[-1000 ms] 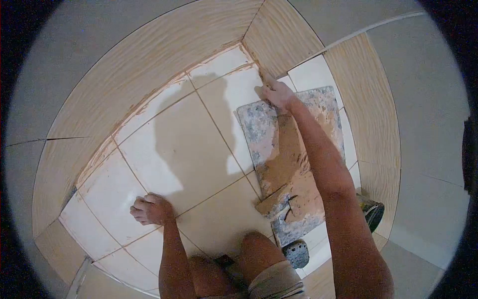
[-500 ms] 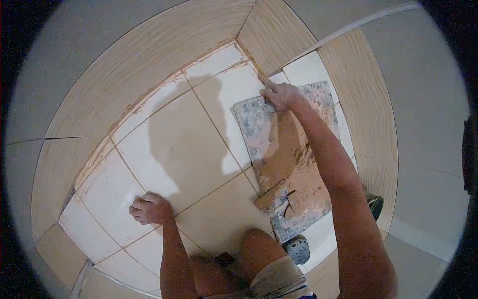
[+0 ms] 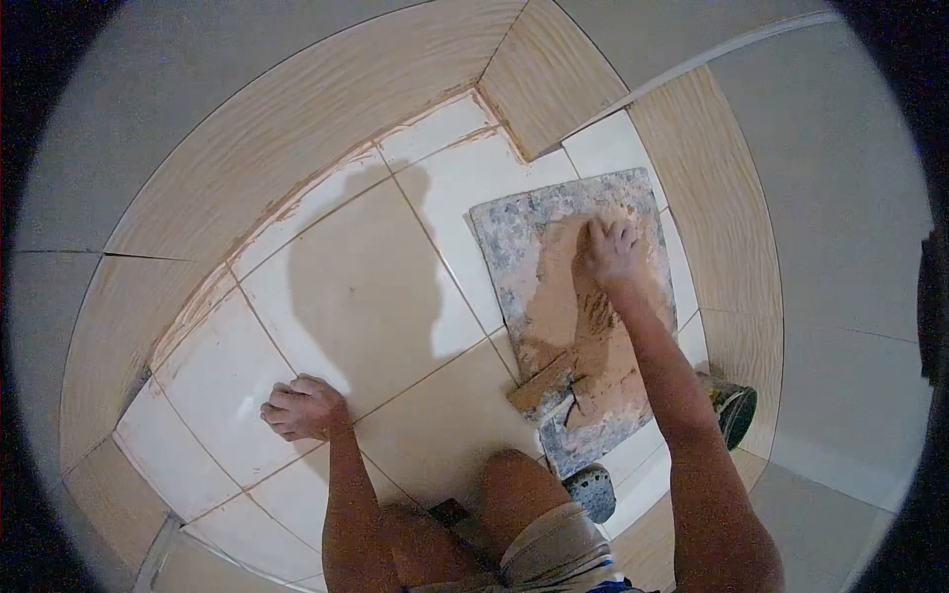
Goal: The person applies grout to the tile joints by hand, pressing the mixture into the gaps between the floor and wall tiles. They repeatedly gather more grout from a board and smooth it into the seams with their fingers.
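Note:
My right hand (image 3: 613, 259) is over the smeared board (image 3: 504, 232), at the tan paste (image 3: 554, 296) spread on it. Its fingers are curled, and what they hold, if anything, is hidden. My left hand (image 3: 304, 407) rests on the white floor tiles (image 3: 208, 395), its fingers folded into a loose fist with nothing visible in them. On the lower part of the board lies a flat tool (image 3: 542, 387) coated with paste, its handle end near the board's lower left edge.
Wood-patterned tiles (image 3: 326, 109) line the wall base, with tan smears along the joint. A dark green round container (image 3: 733, 415) stands right of my right forearm. A grey pitted block (image 3: 591, 492) sits below the board. My bent knees are at the bottom.
My right hand has moved from the wall corner above the board down and right onto the paste. My left hand has stayed at nearly the same spot on the floor.

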`<state>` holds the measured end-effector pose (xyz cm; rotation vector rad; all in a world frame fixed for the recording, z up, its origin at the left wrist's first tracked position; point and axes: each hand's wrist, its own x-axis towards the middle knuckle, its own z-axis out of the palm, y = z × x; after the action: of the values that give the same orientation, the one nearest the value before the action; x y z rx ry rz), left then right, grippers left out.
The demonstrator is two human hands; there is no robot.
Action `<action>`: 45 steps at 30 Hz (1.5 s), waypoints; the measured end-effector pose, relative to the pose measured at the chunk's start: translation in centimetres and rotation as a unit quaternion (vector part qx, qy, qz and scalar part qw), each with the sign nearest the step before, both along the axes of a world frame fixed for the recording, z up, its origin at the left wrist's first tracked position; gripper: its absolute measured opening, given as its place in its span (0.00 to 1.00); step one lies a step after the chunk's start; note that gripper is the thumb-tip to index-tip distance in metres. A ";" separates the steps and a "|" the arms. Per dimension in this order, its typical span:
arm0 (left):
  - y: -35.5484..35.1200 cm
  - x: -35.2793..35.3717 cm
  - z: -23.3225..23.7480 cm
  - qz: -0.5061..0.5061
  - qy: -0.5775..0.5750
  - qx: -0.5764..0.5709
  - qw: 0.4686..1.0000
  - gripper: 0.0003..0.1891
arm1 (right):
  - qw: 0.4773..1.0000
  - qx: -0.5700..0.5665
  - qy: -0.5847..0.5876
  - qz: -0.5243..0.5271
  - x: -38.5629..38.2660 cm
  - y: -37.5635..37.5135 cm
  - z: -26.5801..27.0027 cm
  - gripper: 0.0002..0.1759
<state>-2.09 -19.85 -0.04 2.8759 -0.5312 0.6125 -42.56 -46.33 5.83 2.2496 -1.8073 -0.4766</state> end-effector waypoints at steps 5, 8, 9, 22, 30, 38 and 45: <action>0.1 -0.1 0.0 -0.009 -0.001 -0.009 1.000 0.13 | 0.992 0.122 0.016 0.001 1.4 5.9 0.3 0.47; 0.0 -0.2 -0.1 0.007 0.003 -0.001 1.000 0.12 | 0.998 0.052 -0.031 0.005 2.3 8.8 0.0 0.48; 0.1 -0.1 -0.1 0.006 0.003 0.001 1.000 0.12 | 0.998 0.053 -0.031 0.003 2.9 9.1 0.3 0.48; 0.6 0.0 -0.6 0.005 -0.002 0.031 1.000 0.15 | 0.970 0.155 -0.081 -0.168 -2.6 8.7 6.1 0.34; 0.4 -0.1 -0.6 0.039 0.071 0.033 0.996 0.15 | 0.975 0.193 0.010 -0.107 -6.5 14.4 1.1 0.50; 1.1 0.2 -1.5 -0.007 0.003 0.098 0.995 0.14 | 0.950 0.230 -0.089 -0.190 -1.6 17.6 3.1 0.50; 1.0 0.3 -1.6 0.027 0.018 0.074 0.997 0.14 | 0.926 0.137 -0.244 -0.253 -0.9 18.0 0.9 0.47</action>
<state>-1.83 -18.84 -1.63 3.0433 -0.5147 0.5497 -43.50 -28.29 6.70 2.1872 -2.7629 -0.2701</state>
